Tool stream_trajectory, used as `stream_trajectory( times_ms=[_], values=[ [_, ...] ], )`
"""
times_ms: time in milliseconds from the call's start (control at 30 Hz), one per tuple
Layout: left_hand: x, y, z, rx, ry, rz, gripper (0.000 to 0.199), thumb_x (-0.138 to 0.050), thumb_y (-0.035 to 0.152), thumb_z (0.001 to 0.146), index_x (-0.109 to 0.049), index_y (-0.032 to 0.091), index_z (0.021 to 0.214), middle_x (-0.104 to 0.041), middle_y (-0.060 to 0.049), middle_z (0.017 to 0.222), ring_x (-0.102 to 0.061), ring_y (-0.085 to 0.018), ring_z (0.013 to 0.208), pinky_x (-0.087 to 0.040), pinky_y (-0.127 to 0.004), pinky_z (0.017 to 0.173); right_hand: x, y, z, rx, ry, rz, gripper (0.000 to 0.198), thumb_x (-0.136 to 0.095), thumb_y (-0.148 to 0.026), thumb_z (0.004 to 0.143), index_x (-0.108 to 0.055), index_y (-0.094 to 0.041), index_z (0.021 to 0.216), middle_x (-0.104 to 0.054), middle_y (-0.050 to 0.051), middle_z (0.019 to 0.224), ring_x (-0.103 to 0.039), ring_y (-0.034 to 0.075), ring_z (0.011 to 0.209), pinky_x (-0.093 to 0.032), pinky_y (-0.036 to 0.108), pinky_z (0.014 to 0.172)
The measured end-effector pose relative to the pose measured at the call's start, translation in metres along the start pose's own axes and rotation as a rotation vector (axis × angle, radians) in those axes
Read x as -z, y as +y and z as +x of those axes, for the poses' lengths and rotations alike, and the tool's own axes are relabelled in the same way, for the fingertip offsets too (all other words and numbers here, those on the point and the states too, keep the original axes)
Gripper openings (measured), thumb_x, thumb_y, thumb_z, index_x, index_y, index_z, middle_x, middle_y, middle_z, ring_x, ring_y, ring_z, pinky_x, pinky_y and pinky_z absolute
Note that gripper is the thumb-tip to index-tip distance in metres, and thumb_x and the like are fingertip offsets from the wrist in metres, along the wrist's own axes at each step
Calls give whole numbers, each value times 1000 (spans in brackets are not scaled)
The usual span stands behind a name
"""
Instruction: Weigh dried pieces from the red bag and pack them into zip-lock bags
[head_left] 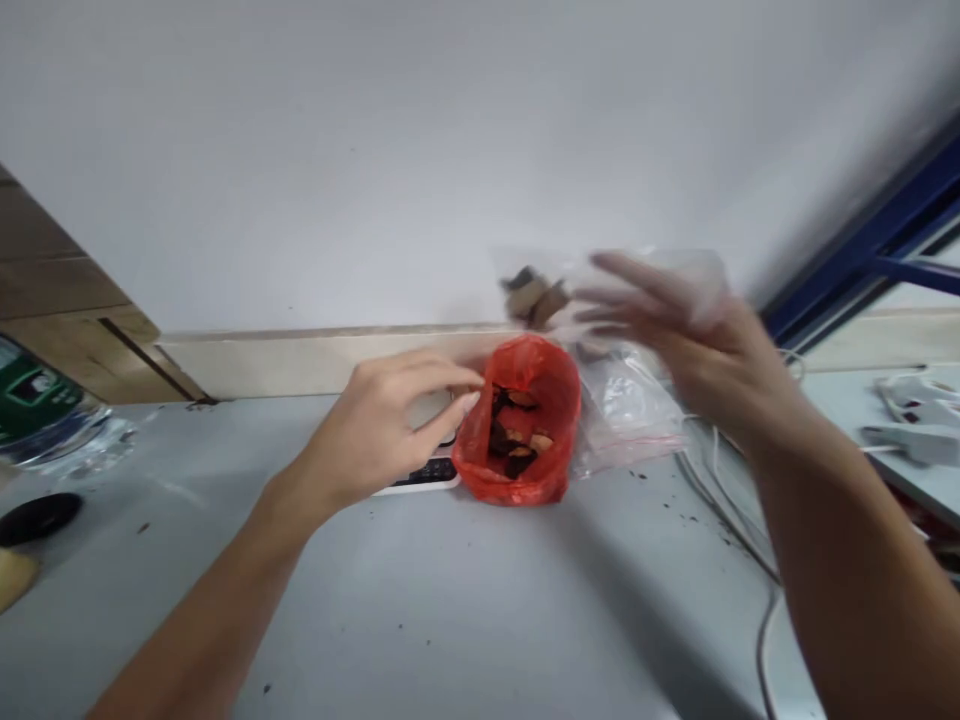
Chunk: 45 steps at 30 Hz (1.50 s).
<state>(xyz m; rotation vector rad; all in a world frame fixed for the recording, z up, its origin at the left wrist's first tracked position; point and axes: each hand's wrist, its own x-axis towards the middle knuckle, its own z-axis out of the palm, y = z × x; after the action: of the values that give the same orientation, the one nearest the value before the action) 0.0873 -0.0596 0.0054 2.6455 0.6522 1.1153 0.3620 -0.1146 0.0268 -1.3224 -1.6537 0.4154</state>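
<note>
A red plastic bag [517, 490] stands with its mouth open, several dark brown, dried-looking pieces [517, 440] lying inside. My left hand [397, 420] is at its left rim, thumb and forefinger closed on the edge. Above the bag's right side, my right hand [682, 330] is blurred by motion, with a clear plastic bag [705, 275] at its fingers, held up off the table. Brown chunks [532, 297] sit at the left end of that clear bag. A white digital scale [420, 478] shows partly beneath the red bag and my left hand.
Another clear zip bag [630, 410] lies right of the red bag. White cables [720, 480] and a plug adapter [915, 440] are on the right. At left stand a large bottle [45, 410] and a black round lid [41, 518]. A wall [337, 180] rises behind the grey table [420, 620].
</note>
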Motion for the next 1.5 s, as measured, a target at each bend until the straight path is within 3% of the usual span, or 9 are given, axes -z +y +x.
stream_trajectory(
  times_ms=[100, 333, 667, 1033, 1133, 1233, 1300, 1400, 1500],
  values=[
    [-18, -4, 2, 82, -249, -47, 20, -60, 20, 101, -80, 21, 99, -82, -4, 103, -76, -18, 88, -59, -29, 77, 24, 32, -21, 51, 259, -453, 54, -51, -23, 98, -64, -24, 150, -65, 15, 152, -60, 34, 142, -42, 56, 124],
    [-41, 4, 20, 180, -499, -16, 21, -60, 22, 102, -81, 21, 104, -79, -7, 113, -74, -22, 100, -59, -32, 82, 19, 108, -40, -42, -231, -657, 78, -54, -63, 96, -45, -27, 165, -25, 14, 179, -22, 39, 165, -30, 64, 128],
    [-42, -2, 12, 189, -478, -35, 20, -62, 18, 100, -82, 19, 100, -80, -6, 108, -73, -21, 96, -58, -30, 83, -32, 115, -37, -143, 109, -548, 67, -50, -60, 97, -52, -25, 154, -29, 20, 176, -32, 44, 161, -40, 67, 120],
    [-22, -7, 8, 226, -447, -84, 20, -60, 24, 99, -81, 22, 100, -80, -5, 109, -74, -21, 97, -58, -32, 84, -18, 52, -21, 45, 129, -684, 51, -64, -56, 91, -74, -29, 134, -60, 13, 158, -47, 47, 148, -37, 69, 118],
    [-12, -12, 6, 220, -435, -54, 21, -60, 25, 99, -81, 24, 100, -82, -3, 105, -75, -20, 93, -58, -32, 83, -32, 30, -10, 146, -38, -541, 32, -57, -37, 94, -79, -22, 111, -79, 15, 124, -70, 36, 113, -53, 52, 99],
    [-2, -17, 3, 262, -430, -40, 22, -59, 27, 98, -81, 25, 97, -84, -1, 99, -77, -19, 84, -58, -28, 72, -53, 16, -1, 63, -398, -534, 17, -57, -25, 88, -73, -22, 82, -76, 7, 80, -66, 23, 70, -50, 36, 67],
    [4, -20, 0, 292, -428, -30, 23, -58, 26, 96, -81, 26, 95, -84, -1, 99, -77, -20, 83, -58, -27, 67, -70, 11, 6, -66, -589, -612, 3, -66, -23, 80, -69, -23, 79, -75, 7, 84, -63, 20, 66, -46, 32, 59],
    [12, -22, -4, 309, -425, -16, 24, -58, 25, 95, -82, 27, 95, -84, -1, 103, -78, -20, 85, -59, -26, 64, -91, 11, 16, -250, -740, -682, 26, -77, -18, 66, -70, -23, 91, -77, 10, 101, -67, 20, 66, -47, 30, 51],
    [16, -23, -6, 318, -426, -12, 24, -59, 26, 94, -82, 28, 94, -84, -1, 103, -78, -21, 86, -59, -26, 64, -104, 10, 25, -327, -824, -681, 28, -79, -16, 62, -68, -24, 86, -75, 6, 82, -66, 20, 57, -46, 29, 44]
  ],
)
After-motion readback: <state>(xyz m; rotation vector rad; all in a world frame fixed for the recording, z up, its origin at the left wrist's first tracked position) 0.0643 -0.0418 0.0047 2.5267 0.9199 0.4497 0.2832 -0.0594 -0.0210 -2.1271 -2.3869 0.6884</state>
